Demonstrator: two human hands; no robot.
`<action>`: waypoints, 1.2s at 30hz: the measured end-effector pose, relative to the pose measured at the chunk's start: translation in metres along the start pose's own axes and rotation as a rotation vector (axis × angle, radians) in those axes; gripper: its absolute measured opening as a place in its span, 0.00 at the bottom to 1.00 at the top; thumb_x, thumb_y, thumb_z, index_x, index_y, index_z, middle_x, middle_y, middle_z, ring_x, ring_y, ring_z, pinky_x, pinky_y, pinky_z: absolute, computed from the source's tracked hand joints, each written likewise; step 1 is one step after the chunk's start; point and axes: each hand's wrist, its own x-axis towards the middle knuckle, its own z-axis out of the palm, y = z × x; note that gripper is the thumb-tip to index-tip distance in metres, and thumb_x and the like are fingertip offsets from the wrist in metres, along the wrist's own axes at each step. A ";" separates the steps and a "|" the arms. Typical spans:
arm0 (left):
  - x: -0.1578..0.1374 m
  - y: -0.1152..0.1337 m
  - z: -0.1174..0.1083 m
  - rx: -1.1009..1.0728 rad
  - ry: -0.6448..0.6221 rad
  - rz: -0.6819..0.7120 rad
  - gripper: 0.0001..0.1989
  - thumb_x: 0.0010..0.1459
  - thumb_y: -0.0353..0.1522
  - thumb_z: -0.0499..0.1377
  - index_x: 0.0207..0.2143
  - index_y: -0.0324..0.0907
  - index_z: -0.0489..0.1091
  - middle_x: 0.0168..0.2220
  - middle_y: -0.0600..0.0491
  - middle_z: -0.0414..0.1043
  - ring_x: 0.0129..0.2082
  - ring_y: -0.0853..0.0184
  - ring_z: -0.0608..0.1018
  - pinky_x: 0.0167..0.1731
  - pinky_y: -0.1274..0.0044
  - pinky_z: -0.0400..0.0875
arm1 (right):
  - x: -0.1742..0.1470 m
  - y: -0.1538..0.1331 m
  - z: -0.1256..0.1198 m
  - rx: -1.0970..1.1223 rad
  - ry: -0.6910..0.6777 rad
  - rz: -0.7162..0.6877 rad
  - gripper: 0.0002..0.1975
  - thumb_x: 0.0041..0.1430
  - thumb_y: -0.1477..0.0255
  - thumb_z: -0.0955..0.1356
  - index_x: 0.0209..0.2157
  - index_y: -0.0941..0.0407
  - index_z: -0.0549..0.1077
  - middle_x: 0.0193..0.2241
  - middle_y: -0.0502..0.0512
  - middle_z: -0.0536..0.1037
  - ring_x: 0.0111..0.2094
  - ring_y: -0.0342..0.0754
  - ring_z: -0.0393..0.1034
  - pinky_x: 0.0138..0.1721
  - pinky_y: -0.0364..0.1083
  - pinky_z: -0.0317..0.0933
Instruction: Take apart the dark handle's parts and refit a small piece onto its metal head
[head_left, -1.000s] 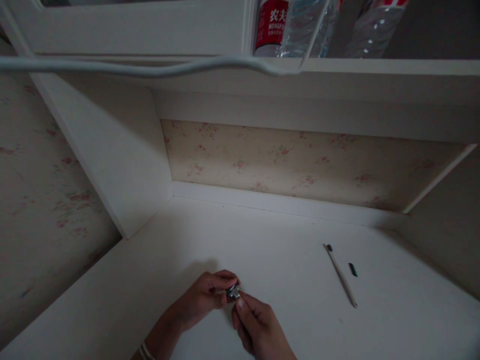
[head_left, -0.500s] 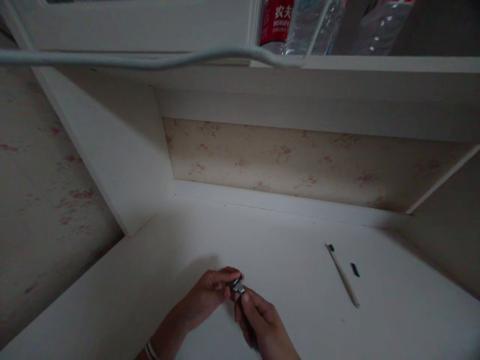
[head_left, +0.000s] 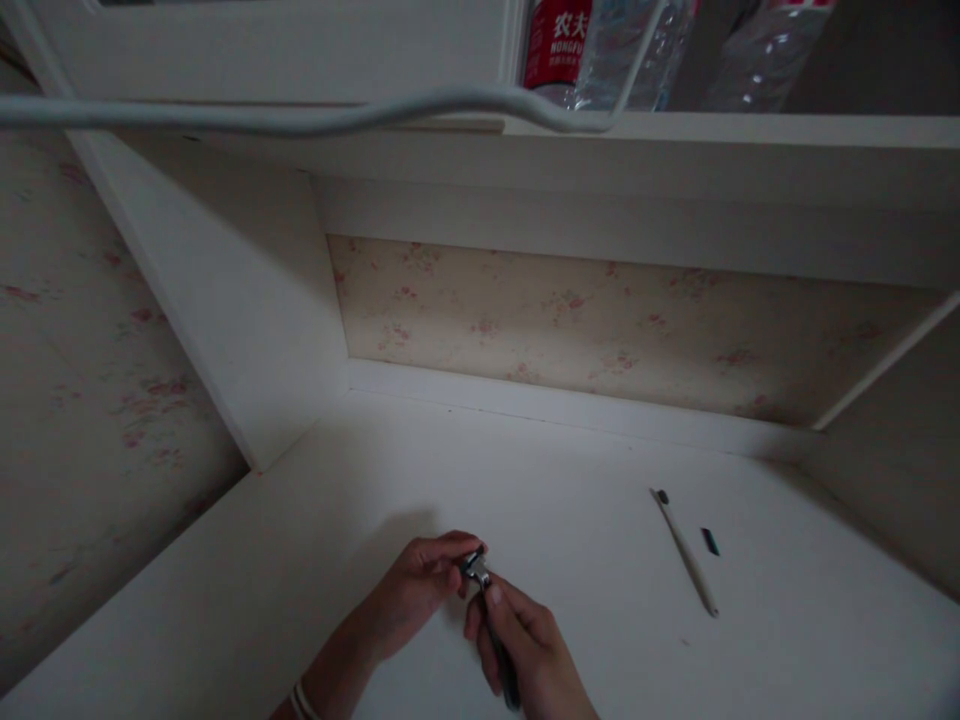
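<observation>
Left hand: thumb and fingers nearly closed, pinching the dark head end of the razor; far fingertips partly hidden.
Right hand: curled round the handle, thumb on top near the metal neck; fingers closed on it, not spread.
Razor: between both hands, raised over the near part of the worktop; silvery neck up by the left fingertips, dark handle running down along the right palm, its lower end showing below the fingers. Fit of head to neck: too small to tell.
Wristband: pale, on the left wrist.
Toothbrush: light handle, dark bristles at the far end, lying at a slant on the worktop, well apart from the hands, to their right.
Small dark strip: lies just right of the toothbrush, not touching it; can't tell what it is.
Shelf: above the worktop, carries a red-labelled bottle and other clear bottles.
Pale tube or cable: runs across the upper left, in front of the cabinet.
Back wall: floral paper under the shelf.
</observation>
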 end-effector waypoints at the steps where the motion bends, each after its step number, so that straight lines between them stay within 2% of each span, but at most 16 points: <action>1: 0.000 0.001 0.001 -0.012 0.003 -0.002 0.18 0.50 0.39 0.65 0.44 0.44 0.76 0.38 0.47 0.68 0.29 0.71 0.67 0.29 0.75 0.64 | 0.000 0.001 0.000 0.008 0.009 0.006 0.28 0.62 0.49 0.58 0.26 0.59 0.68 0.11 0.43 0.57 0.13 0.37 0.46 0.17 0.39 0.40; 8: -0.001 0.002 0.003 -0.056 -0.031 0.011 0.17 0.50 0.36 0.66 0.43 0.45 0.76 0.40 0.48 0.66 0.32 0.71 0.68 0.32 0.76 0.62 | -0.001 -0.001 0.000 0.092 0.063 0.069 0.26 0.57 0.48 0.63 0.23 0.58 0.64 0.14 0.42 0.54 0.15 0.36 0.42 0.16 0.39 0.35; 15: -0.002 -0.001 0.001 -0.081 -0.007 0.039 0.17 0.48 0.36 0.66 0.43 0.47 0.76 0.43 0.48 0.66 0.32 0.72 0.68 0.31 0.77 0.62 | -0.001 0.000 0.002 0.066 0.041 -0.009 0.25 0.59 0.50 0.62 0.25 0.58 0.65 0.15 0.43 0.56 0.15 0.36 0.44 0.16 0.39 0.38; 20: -0.004 0.003 0.005 -0.090 -0.063 0.030 0.16 0.50 0.35 0.65 0.44 0.48 0.76 0.44 0.47 0.66 0.29 0.74 0.69 0.30 0.77 0.62 | -0.001 0.000 0.002 0.193 -0.055 0.045 0.24 0.58 0.49 0.63 0.29 0.59 0.67 0.14 0.42 0.57 0.12 0.35 0.42 0.13 0.39 0.36; 25: -0.003 0.001 0.005 -0.083 -0.041 0.046 0.16 0.50 0.35 0.65 0.44 0.47 0.76 0.43 0.47 0.66 0.30 0.73 0.69 0.30 0.78 0.63 | -0.002 -0.003 0.003 0.203 -0.010 0.079 0.26 0.54 0.47 0.65 0.30 0.59 0.67 0.15 0.40 0.52 0.15 0.35 0.39 0.14 0.39 0.33; 36: -0.002 0.000 0.006 -0.091 -0.039 0.040 0.16 0.49 0.36 0.66 0.43 0.48 0.76 0.44 0.47 0.66 0.30 0.73 0.68 0.29 0.78 0.63 | -0.004 -0.006 0.002 0.216 -0.009 0.095 0.25 0.55 0.48 0.65 0.29 0.58 0.66 0.16 0.41 0.53 0.14 0.35 0.40 0.14 0.39 0.33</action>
